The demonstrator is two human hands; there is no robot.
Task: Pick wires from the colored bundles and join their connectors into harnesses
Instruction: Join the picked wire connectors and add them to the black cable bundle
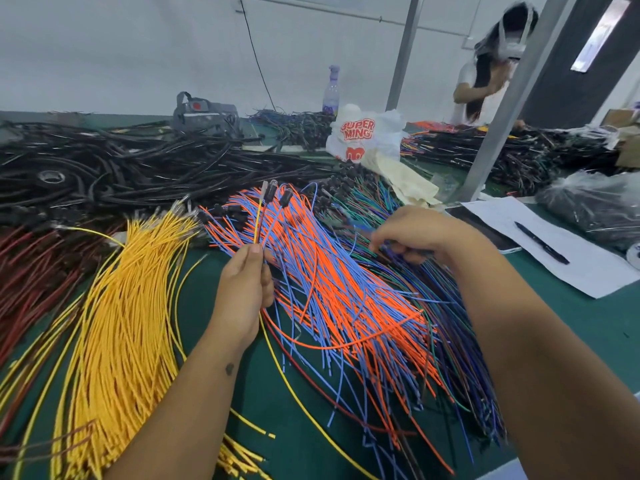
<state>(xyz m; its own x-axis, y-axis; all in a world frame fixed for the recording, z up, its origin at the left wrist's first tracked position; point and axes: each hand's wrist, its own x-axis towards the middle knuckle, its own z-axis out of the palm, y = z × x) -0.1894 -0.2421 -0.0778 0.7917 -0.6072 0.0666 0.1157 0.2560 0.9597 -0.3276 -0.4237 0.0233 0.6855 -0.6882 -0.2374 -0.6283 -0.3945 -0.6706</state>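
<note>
My left hand (242, 289) pinched a small set of picked wires (265, 216) between thumb and fingers, holding them upright above the green tabletop (571, 323): one yellow, one blue and at least one orange strand, with their connectors (277, 194) standing at the top, far side of the hand. The yellow strand trailed down out of the grip and ran near and right across the tabletop. My right hand (412, 233) lay on the dark blue and green bundle (450, 306) at right, fingers curled down into the strands; I could not tell whether they actually gripped a wire. Between the two hands lay the orange and blue bundle (346, 289), fanned out toward the near right. The yellow bundle (128, 323) lay left of my left hand, and the dark red bundle (34, 271) at the far left edge. Black cables (138, 168) were heaped along the far side. A white plastic bag (367, 133) stood beyond the bundles, a spray bottle (331, 90) behind it. A sheet of paper (554, 247) with a pen (540, 242) on it lay at right. Another person (485, 77) stood at the far right.
</note>
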